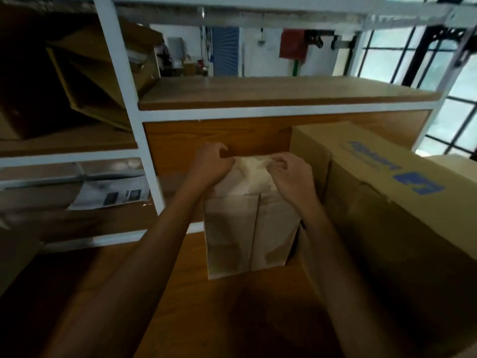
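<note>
Item: paper bag (232,233), brown, standing upright on the table (180,306), just beside the box (387,202) to its right and in front of the shelf (258,94). Its top rim is pale and crumpled. Left hand (210,165): fingers curled, pinching the rim's left corner. Right hand (293,175): fingers curled, pinching the right corner. Handling, by judgement: thin paper, probably light, soft-walled, quick to crease or tear; contents unseen. Best hold: both top corners, with a palm under the flat base if loaded. Also present: newspaper (111,195), lower left.
</note>
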Demonstrator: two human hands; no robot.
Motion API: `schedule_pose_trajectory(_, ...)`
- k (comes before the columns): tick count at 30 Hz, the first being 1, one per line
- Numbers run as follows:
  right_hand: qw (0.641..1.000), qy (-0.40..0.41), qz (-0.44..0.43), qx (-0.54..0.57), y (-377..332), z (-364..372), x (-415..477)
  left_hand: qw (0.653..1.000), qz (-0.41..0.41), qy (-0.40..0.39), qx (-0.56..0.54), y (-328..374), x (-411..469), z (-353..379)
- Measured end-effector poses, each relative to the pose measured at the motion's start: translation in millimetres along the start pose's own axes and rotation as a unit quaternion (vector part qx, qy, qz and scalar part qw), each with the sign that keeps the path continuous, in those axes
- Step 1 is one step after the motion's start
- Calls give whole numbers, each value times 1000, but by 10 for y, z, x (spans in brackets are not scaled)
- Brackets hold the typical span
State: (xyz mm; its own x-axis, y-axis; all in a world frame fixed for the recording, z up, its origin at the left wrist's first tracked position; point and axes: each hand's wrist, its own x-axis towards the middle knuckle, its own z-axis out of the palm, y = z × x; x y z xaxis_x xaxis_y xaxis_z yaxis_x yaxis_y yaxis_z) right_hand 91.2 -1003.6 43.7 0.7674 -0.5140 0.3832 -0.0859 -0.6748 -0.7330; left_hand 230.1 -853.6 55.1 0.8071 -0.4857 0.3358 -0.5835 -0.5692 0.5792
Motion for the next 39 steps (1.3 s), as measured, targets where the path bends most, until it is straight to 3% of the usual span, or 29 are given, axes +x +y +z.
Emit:
schedule_pose_trajectory(5,993,-84,9,-88,239,131,733,992,-58,-31,108,-23,338,281)
schedule_pose_trajectory(8,988,-100,26,-111,442,245,802,989,-87,-49,104,-123,304,339)
schedule_pose_trajectory(15,985,-99,136,-34,617,364,862,987,-134,6,94,-201,210,323)
schedule_pose_trajectory(20,980,-131,145,-39,596,331,799,987,-110,-84,76,-247,107,235)
schedule_pose_trajectory(23,974,-148,135,-101,481,252,662,992,-87,-71,64,-436,-18,199)
schedule_pose_trajectory(28,966,-40,95,-237,160,125,188,997,-75,-3,24,-412,-415,78)
schedule_pose_trajectory(36,963,49,86,-253,-397,88,-548,987,-43,77,-133,-513,-1109,-215)
schedule_pose_trajectory(39,962,75,86,-248,-629,118,-873,965,-50,80,-246,-616,-1419,-322)
